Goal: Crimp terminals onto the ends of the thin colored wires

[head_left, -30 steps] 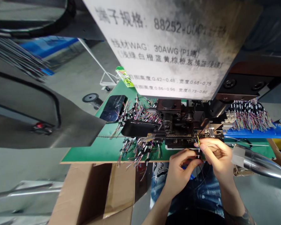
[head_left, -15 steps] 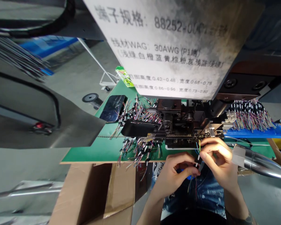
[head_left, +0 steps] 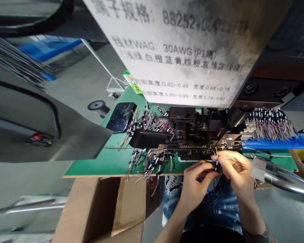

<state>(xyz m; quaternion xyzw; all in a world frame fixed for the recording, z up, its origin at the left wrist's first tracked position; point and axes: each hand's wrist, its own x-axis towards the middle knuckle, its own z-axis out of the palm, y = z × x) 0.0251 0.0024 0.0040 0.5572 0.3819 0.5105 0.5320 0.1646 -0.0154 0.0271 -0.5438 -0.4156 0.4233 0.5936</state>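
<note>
Between my two hands is a small wire harness (head_left: 216, 163) with a white sleeve and thin coloured wires. My left hand (head_left: 199, 179) pinches its lower part, dark loose wires hanging below the fingers. Just above and to the right, my right hand (head_left: 234, 167) is closed on the upper wires, with blue and yellow ends poking out past the fingertips. Those wire ends are right at the front of a crimping machine (head_left: 192, 135); whether they touch it I cannot tell.
Bundles of similar harnesses (head_left: 152, 157) lie left of the machine on the green table (head_left: 91, 167), near a phone (head_left: 121, 116). More fill a blue tray (head_left: 276, 144) at right. A metal lamp tube (head_left: 283, 175) juts in beside my right hand. A cardboard box (head_left: 77, 202) stands below.
My left hand has moved up and to the right with the harness, nearer the machine. My right hand has shifted only slightly, and the wire ends sit closer to the machine's front.
</note>
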